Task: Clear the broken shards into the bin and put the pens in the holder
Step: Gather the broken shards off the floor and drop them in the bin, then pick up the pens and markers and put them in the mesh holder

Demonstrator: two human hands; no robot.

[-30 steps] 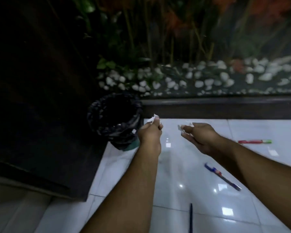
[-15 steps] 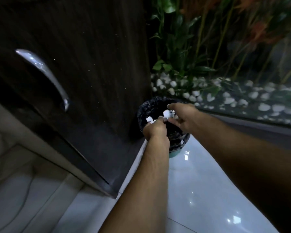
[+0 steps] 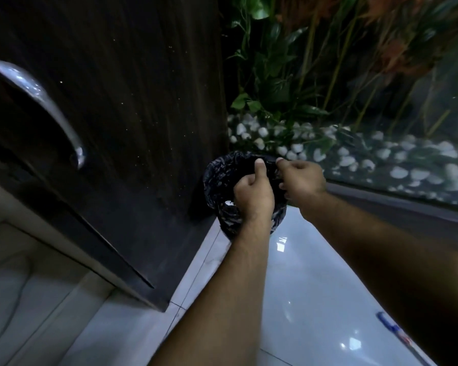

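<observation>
Crinkled black plastic lines the round bin (image 3: 220, 180), standing on glossy white floor tiles (image 3: 302, 286) beside a dark wood-grain door (image 3: 130, 128). Left hand (image 3: 253, 192) and right hand (image 3: 300, 180) hover over its mouth, fingers loosely curled, holding nothing visible. White shard (image 3: 229, 203) lies inside. Blue pen (image 3: 393, 327) lies on tiles.

No text, label, brand, number or sign can be read anywhere in this view. The blue pen (image 3: 393, 329) lying on the floor tiles at the lower right edge carries some red and white marking on its barrel, but it is too blurred and too small to make out as letters. The bin (image 3: 222, 178) with its black liner, at the corner by the dark door (image 3: 117, 114), shows no print at all.
</observation>
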